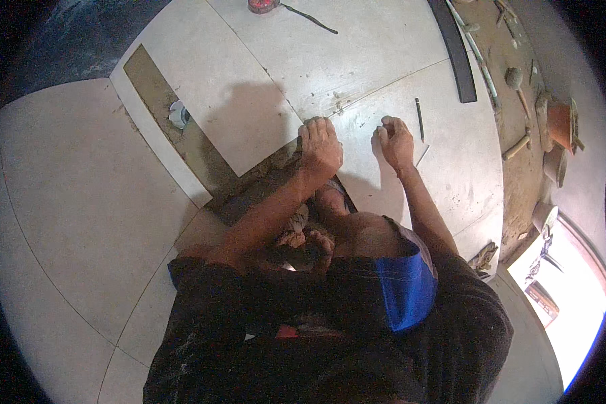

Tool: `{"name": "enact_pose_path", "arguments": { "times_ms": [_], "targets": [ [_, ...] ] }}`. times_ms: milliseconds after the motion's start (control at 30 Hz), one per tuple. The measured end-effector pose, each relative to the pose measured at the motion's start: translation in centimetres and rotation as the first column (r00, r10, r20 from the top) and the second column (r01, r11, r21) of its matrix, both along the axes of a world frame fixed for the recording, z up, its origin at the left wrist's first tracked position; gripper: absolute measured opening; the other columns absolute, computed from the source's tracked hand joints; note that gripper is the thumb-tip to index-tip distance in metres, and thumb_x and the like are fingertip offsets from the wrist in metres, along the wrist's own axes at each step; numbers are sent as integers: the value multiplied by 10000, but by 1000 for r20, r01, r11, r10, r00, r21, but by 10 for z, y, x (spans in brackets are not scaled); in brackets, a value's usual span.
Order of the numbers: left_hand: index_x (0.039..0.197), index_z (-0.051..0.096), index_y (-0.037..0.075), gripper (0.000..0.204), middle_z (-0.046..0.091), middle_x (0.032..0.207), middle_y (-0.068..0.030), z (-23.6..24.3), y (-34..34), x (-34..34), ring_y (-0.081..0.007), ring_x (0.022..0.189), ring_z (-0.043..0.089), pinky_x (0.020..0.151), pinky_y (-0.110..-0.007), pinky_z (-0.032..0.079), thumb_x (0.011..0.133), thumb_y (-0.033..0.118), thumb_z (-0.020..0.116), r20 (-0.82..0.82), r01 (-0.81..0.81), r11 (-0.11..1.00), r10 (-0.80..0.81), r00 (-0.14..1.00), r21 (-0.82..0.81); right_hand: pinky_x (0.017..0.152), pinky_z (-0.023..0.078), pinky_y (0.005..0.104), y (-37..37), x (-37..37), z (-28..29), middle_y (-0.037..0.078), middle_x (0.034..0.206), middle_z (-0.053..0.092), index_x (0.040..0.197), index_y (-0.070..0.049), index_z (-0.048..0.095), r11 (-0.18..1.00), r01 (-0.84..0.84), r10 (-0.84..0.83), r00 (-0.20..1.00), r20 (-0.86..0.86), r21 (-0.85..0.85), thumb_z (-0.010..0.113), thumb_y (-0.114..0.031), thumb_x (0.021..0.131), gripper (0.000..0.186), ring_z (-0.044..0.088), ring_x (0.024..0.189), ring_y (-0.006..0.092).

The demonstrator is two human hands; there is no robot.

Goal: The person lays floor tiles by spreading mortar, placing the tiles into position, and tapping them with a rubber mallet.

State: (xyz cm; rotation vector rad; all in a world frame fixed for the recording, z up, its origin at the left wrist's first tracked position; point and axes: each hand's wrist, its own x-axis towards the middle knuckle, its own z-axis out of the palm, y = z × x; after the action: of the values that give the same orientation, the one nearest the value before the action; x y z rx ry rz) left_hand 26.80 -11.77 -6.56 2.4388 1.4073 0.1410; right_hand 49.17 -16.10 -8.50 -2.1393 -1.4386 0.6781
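Note:
My left hand (pixel 321 145) rests at the corner of a pale floor tile (pixel 232 108), beside a strip of bare brown ground. Its fingers are bent and pressed together; anything under them is hidden. To its right, my right hand (pixel 396 143) hovers low over another pale tile (pixel 370 192), thumb and fingers curled in. What it holds, if anything, is too small to make out. Close by on that tile lie a black pencil (pixel 420 119) and a thin white stick (pixel 422 155).
A white cup-like piece (pixel 178 114) sits in the bare strip (pixel 156 84). Farther off are a red rounded object (pixel 262 5) with a black strap and a long black bar (pixel 454 50). A mallet (pixel 515 79) and an orange bucket (pixel 561 124) stand at the right.

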Motion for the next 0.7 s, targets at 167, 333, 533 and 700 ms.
{"name": "enact_pose_path", "arguments": {
  "times_ms": [167, 333, 533, 700],
  "targets": [
    [1256, 513, -126, 623, 508, 1229, -255, -6, 1, 7, -401, 1178, 467, 1018, -547, 343, 798, 278, 634, -88, -72, 997, 73, 993, 15, 830, 534, 417, -9, 0, 5, 172, 1031, 668, 1105, -45, 630, 997, 23, -22, 1000, 6, -79, 660, -203, 887, 271, 666, 888, 333],
    [1262, 528, -117, 616, 509, 1291, -278, -34, 3, 18, -427, 1232, 459, 1053, -559, 345, 800, 277, 624, -62, -35, 996, 30, 998, -77, 864, 529, 436, -40, 9, -1, 180, 1048, 667, 1093, -35, 643, 997, 72, -71, 997, 30, -24, 638, -229, 891, 280, 660, 937, 348],
    [1216, 568, -91, 534, 535, 1264, -290, -40, -3, 14, -446, 1187, 517, 1048, -561, 387, 829, 273, 622, -57, -1, 996, 7, 998, 88, 916, 510, 469, -143, -1, 48, 188, 1074, 661, 1086, -62, 645, 913, 237, -245, 969, 20, -332, 620, -219, 892, 250, 638, 1037, 378],
    [1137, 585, -76, 457, 565, 1171, -261, -12, 0, 16, -437, 1100, 566, 922, -550, 478, 814, 243, 641, -179, 23, 1000, -21, 984, 7, 890, 525, 466, -305, 13, 34, 202, 1069, 675, 1126, -25, 638, 749, 488, -422, 873, 246, -448, 629, -160, 869, 291, 664, 1016, 362]
  ]
}}
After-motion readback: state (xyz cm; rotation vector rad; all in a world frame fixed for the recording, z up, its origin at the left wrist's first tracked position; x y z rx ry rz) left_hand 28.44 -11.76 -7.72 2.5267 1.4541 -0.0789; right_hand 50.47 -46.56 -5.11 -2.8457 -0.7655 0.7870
